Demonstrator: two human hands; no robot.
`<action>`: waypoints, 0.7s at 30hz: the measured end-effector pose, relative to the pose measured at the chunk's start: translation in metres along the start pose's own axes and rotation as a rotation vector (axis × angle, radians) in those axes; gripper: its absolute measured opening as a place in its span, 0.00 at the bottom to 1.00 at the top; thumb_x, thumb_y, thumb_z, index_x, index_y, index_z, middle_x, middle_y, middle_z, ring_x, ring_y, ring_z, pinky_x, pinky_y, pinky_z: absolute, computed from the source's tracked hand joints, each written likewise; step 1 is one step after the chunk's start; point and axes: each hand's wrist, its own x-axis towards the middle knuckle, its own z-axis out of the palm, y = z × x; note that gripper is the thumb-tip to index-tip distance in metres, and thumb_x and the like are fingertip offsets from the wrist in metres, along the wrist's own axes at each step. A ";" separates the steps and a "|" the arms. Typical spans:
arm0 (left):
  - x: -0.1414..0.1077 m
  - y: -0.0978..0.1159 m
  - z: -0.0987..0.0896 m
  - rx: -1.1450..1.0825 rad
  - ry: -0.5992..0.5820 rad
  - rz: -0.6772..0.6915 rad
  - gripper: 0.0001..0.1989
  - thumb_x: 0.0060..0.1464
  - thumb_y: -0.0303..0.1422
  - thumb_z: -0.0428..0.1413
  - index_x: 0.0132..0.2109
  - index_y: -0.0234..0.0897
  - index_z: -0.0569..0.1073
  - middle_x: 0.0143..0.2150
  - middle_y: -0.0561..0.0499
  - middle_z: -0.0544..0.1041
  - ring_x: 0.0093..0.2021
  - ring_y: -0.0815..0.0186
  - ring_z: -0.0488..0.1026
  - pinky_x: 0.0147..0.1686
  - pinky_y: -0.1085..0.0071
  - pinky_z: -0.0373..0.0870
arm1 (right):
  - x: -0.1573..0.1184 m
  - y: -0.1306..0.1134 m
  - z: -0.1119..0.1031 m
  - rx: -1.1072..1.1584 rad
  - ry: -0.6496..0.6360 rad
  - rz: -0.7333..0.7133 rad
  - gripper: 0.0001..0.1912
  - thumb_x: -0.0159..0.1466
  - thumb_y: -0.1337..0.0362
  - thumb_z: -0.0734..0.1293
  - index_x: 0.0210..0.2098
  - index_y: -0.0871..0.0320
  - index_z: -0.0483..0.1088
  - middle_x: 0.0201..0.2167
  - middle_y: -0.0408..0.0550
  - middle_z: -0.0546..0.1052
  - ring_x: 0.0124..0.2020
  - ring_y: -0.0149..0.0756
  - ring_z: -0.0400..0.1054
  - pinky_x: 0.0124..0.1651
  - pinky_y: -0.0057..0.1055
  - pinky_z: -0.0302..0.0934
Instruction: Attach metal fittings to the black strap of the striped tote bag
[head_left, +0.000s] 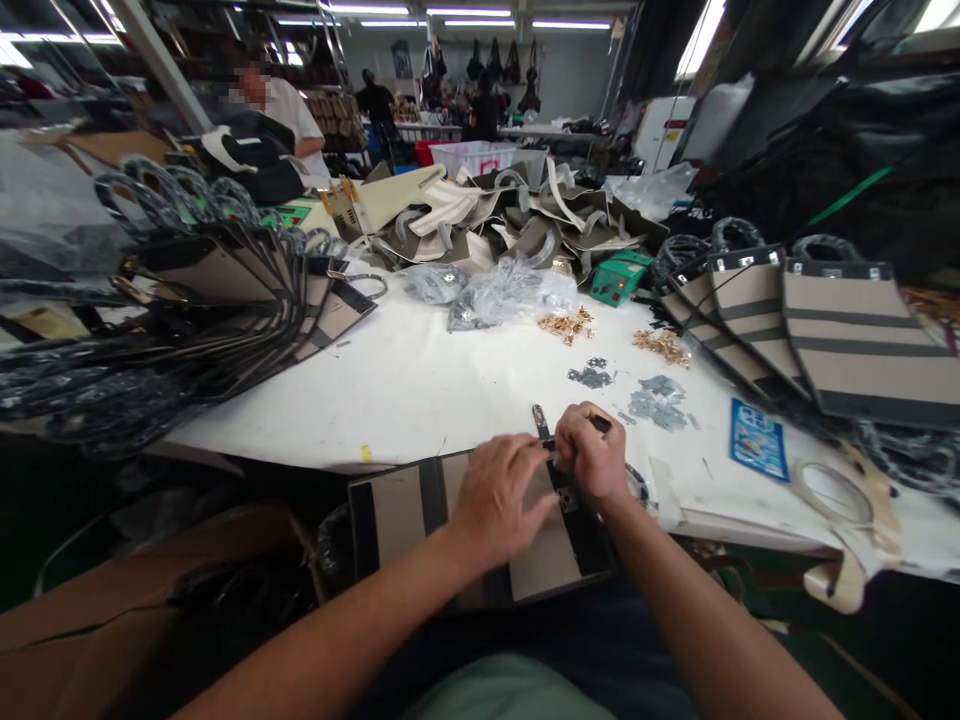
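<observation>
Workshop: Strip lights glow above a bag-making room, where a worker in a pale shirt [296, 115] stands at back left.
Tabletop: White covering [300, 415] spreads between striped bags [855, 330] at right and a stack of dark-edged bags [225, 270] at left.
Striped handbag body: Beige with dark bands [397, 515], it lies at the near edge of the tabletop, above the person's lap, beneath both hands.
Left hand: Open over the beige face [499, 495], fingers slightly bent toward the dark strap tab [538, 420], thumb apart; whether the fingertips press on it cannot be told.
Right hand: Curled into a fist [596, 450] at the body's dark end, closed around a slim dark item [601, 423] that is mostly hidden.
Hardware: Gold-coloured fittings [568, 325] and grey metal plates [664, 403] sit in loose piles beyond the hands.
Right side: A blue packet [758, 440] lies near a roll of tape [832, 492].
Handling: Good work here likely calls for a flat, steady left hand close to the tab and small, controlled pressure from the right, keeping the tab square and fingertips clear of metal edges.
Direction: Long axis runs left to right across the lap; the dark end with its metal plate [566, 500] points right, the bands crossing that axis.
</observation>
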 end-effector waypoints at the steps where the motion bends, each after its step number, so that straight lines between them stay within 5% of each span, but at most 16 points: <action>1: -0.019 0.004 0.006 0.024 -0.001 0.091 0.27 0.60 0.47 0.59 0.61 0.40 0.70 0.64 0.41 0.71 0.64 0.51 0.66 0.67 0.50 0.58 | 0.001 0.001 0.000 0.019 0.021 0.009 0.17 0.65 0.61 0.67 0.21 0.55 0.62 0.15 0.37 0.64 0.16 0.28 0.55 0.20 0.27 0.51; 3: -0.050 0.010 0.018 0.070 -0.088 0.212 0.40 0.55 0.59 0.60 0.65 0.39 0.66 0.69 0.40 0.66 0.69 0.47 0.61 0.71 0.45 0.50 | 0.003 0.003 0.000 0.038 0.047 0.007 0.17 0.64 0.62 0.66 0.21 0.54 0.60 0.14 0.36 0.63 0.15 0.27 0.54 0.19 0.26 0.50; 6: -0.071 0.015 0.032 0.179 -0.217 0.218 0.49 0.53 0.58 0.62 0.73 0.40 0.56 0.76 0.40 0.54 0.75 0.47 0.49 0.73 0.44 0.41 | 0.005 0.003 0.001 0.042 0.052 -0.003 0.16 0.62 0.65 0.66 0.20 0.54 0.60 0.14 0.36 0.63 0.15 0.27 0.55 0.20 0.26 0.51; 10: -0.066 0.019 0.037 0.260 -0.281 0.144 0.46 0.57 0.48 0.62 0.75 0.43 0.50 0.78 0.41 0.47 0.77 0.49 0.41 0.73 0.44 0.37 | 0.003 -0.001 0.001 0.043 0.040 0.008 0.14 0.61 0.67 0.65 0.20 0.54 0.60 0.14 0.36 0.63 0.15 0.28 0.55 0.20 0.26 0.51; 21: -0.051 0.029 0.019 0.237 -0.340 0.122 0.41 0.59 0.47 0.58 0.74 0.43 0.53 0.78 0.44 0.46 0.75 0.47 0.47 0.71 0.44 0.45 | 0.007 0.000 0.001 0.068 0.036 0.068 0.14 0.61 0.64 0.66 0.21 0.54 0.60 0.14 0.36 0.63 0.14 0.28 0.54 0.17 0.26 0.50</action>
